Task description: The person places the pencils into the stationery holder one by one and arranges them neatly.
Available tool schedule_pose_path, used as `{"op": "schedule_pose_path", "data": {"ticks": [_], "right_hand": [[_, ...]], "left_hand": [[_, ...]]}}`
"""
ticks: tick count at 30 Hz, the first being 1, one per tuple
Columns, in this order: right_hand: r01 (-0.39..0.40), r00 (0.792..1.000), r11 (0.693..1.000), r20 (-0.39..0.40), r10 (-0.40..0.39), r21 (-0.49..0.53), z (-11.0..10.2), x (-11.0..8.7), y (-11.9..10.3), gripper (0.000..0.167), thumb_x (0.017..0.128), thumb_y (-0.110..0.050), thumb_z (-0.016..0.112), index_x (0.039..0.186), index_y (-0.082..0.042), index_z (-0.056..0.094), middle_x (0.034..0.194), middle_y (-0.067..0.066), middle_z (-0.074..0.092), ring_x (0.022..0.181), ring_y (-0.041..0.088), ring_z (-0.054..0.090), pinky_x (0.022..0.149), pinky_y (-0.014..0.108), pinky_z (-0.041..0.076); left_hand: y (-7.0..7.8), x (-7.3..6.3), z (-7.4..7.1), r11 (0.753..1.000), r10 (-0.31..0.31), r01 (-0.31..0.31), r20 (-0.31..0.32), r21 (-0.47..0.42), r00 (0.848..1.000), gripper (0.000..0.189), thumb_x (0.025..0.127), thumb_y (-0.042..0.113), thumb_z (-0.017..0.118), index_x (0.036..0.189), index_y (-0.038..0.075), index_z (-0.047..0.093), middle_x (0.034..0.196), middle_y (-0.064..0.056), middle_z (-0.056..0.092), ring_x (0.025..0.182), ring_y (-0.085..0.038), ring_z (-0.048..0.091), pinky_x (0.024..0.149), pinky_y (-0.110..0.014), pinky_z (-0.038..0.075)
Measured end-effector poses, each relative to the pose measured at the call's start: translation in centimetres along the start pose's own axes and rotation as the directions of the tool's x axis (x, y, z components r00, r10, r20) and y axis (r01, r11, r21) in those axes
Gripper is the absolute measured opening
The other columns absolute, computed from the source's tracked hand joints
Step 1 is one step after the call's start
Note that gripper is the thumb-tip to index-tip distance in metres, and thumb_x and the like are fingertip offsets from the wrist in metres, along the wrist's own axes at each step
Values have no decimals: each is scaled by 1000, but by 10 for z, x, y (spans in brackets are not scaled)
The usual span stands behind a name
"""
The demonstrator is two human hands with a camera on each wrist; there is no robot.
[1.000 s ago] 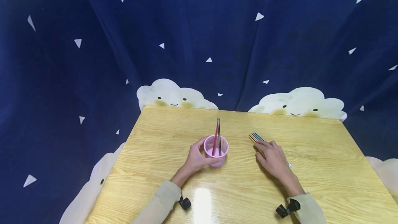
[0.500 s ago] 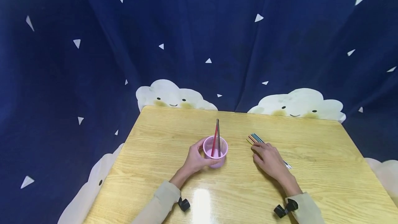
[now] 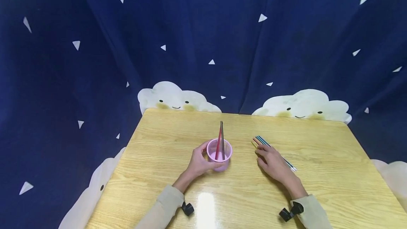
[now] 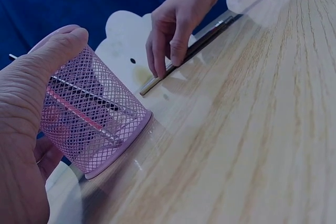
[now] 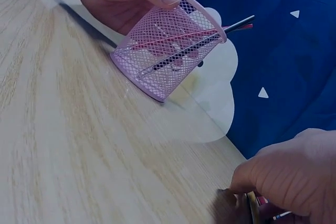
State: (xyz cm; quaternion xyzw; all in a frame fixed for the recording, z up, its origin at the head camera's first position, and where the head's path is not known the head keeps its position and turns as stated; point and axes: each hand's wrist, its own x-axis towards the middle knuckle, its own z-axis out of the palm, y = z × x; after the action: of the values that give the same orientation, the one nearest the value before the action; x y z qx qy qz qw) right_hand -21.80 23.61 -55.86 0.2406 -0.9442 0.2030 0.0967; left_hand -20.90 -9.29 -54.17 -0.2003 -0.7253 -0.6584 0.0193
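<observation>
My left hand (image 3: 199, 162) grips a pink mesh pen holder (image 4: 94, 114) round its side, thumb near the rim in the left wrist view. A red pencil (image 3: 218, 147) and a black pencil (image 3: 223, 144) lean inside it, their upper ends above the rim. To the right, several coloured pencils (image 3: 262, 140) lie side by side on the table, with yellow, red and blue ones among them. My right hand (image 3: 276, 165) lies over them with bent fingers, fingertips down at the yellow pencil (image 4: 148, 87). Whether thumb and finger pinch it I cannot tell.
The light wooden table (image 3: 178, 126) ends at the back against a dark blue curtain (image 3: 197, 38) printed with white triangles and smiling clouds. A black wrist strap camera (image 3: 188, 208) sits at the left cuff and another black camera (image 3: 286, 215) at the right cuff.
My right hand has shifted slightly left and back toward me over the pencils, which now lie more fanned out at the far end. The left hand stays on the pen holder.
</observation>
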Motion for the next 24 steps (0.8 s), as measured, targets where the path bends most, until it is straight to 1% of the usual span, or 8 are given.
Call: {"op": "schedule_pose_path", "data": {"ticks": [2, 4, 8, 10, 14, 17, 20, 24], "right_hand": [[-1, 1000, 1000, 0, 1, 15, 1, -1, 0, 28, 94, -2, 70, 121, 8, 72, 131, 28, 64, 121, 45, 61, 101, 58, 53], [0, 1000, 1000, -1, 0, 24, 0, -1, -1, 27, 94, -2, 71, 120, 7, 72, 131, 29, 63, 121, 45, 62, 100, 58, 54], [6, 1000, 1000, -3, -6, 14, -1, -1, -2, 26, 93, -1, 72, 118, 6, 74, 128, 29, 63, 116, 43, 63, 96, 56, 56], [12, 1000, 1000, 1, -12, -2, -1, -1, -3, 27, 93, -1, 72, 118, 6, 73, 126, 29, 64, 114, 42, 64, 95, 55, 56], [15, 1000, 998, 22, -14, -56, -2, -2, -4, 29, 94, -4, 72, 121, 7, 73, 128, 27, 66, 116, 42, 64, 98, 56, 55], [0, 998, 993, 57, 7, -118, -4, -3, -5, 33, 95, -8, 71, 125, 4, 72, 132, 24, 66, 119, 42, 65, 98, 56, 55], [-20, 994, 986, 107, 38, -168, -7, -4, -9, 39, 94, -10, 69, 131, 2, 69, 138, 22, 64, 121, 41, 65, 94, 55, 57], [-48, 986, 982, 147, 76, -182, -10, -5, -14, 48, 88, -8, 68, 135, 2, 66, 141, 21, 62, 120, 40, 66, 85, 52, 59]], "left_hand": [[-3, 1, 0, 1000, -7, 7, 6, 0, 1000, 85, 65, -5, 93, 142, -4, 58, 132, -24, 67, 121, -48, 61, 108, -66, 46], [-11, 2, 1, 1000, -11, 11, 7, 0, 1000, 86, 64, -6, 94, 142, -4, 58, 132, -24, 67, 121, -48, 62, 108, -66, 46], [-29, 4, 2, 1000, 3, -2, -7, 23, 1000, 90, 62, -5, 95, 144, -2, 58, 131, -22, 68, 120, -46, 63, 107, -63, 49], [-33, 5, 2, 1000, 5, -5, -10, 30, 1000, 90, 62, -3, 96, 144, 1, 59, 131, -19, 69, 120, -43, 64, 106, -61, 50], [-36, 5, 1, 1000, 4, -4, -7, 21, 1000, 90, 62, 0, 98, 144, 7, 61, 132, -13, 70, 121, -37, 65, 107, -58, 51], [-36, 5, 1, 1000, 4, -4, -3, 16, 1000, 90, 62, 3, 98, 144, 10, 61, 132, -10, 70, 121, -34, 66, 107, -55, 52], [-36, 4, 1, 1000, 4, -4, -3, 23, 1000, 89, 63, 5, 99, 144, 11, 62, 131, -8, 71, 120, -32, 66, 107, -52, 53], [-35, 4, 1, 999, 6, -6, -5, 31, 1000, 89, 63, 7, 99, 143, 11, 62, 131, -8, 71, 120, -32, 66, 106, -51, 53]]}}
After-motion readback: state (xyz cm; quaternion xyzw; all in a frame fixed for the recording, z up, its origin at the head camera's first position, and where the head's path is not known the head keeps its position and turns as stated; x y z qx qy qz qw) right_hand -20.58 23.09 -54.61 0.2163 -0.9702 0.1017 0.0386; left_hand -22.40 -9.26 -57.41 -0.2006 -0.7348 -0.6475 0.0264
